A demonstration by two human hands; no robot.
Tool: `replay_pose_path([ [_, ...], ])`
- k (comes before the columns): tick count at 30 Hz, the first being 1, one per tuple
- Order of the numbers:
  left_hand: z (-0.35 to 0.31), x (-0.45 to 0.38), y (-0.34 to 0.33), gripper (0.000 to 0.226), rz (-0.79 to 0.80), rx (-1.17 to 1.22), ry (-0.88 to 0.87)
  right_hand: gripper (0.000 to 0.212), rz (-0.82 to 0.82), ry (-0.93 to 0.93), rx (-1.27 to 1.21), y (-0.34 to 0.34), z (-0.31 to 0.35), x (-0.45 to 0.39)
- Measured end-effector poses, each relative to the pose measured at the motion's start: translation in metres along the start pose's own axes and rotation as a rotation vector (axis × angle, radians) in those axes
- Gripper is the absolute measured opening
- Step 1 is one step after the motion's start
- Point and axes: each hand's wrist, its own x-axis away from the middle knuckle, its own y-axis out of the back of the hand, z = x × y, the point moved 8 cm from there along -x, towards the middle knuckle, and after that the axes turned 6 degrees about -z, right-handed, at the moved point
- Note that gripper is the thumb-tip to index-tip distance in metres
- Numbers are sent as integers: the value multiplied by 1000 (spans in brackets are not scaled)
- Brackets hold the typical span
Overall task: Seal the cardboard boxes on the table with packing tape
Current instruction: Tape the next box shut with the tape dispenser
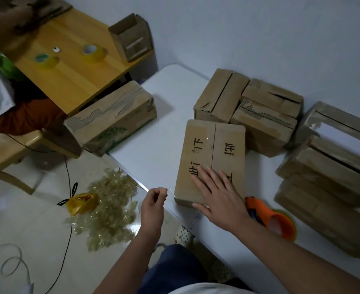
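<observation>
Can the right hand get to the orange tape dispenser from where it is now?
Probably yes. The right hand lies flat on the lettered cardboard box, and the orange tape dispenser sits on the white table just beside the wrist, with nothing between them.

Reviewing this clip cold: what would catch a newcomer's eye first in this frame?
Probably the brown cardboard box with black handwritten characters at the centre of the white table, with the right hand pressed flat on it. Next, the orange tape dispenser lying beside that wrist, and the left hand with curled fingers at the table edge. More brown boxes crowd the right.
</observation>
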Motion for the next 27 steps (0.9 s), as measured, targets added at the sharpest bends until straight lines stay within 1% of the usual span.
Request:
replay_pose_path([
  [3,-9,0,-6,13,-3,-90,-121,76,5,3,-5,-1,0,0],
  [5,-9,-1,-11,13,19,-102,-144,75,2,0,-12,-2,1,-1],
  [10,-5,-4,-28,11,118,-68,-130,75,0,-4,-26,-4,1,-2],
  [13,-1,-6,-30,10,145,-48,-111,74,-8,-16,-28,-3,2,-1],
  [17,7,-8,-32,12,187,-111,-91,74,-14,-21,-31,-2,2,-2],
  [21,5,-13,-33,11,156,-175,-126,75,-8,-26,-26,-3,2,-2],
  [25,5,-26,-39,17,194,-232,-55,76,-12,-26,-7,-3,1,-3],
  [27,6,-30,-32,14,160,-262,-40,77,-11,-18,1,-4,1,-3],
])
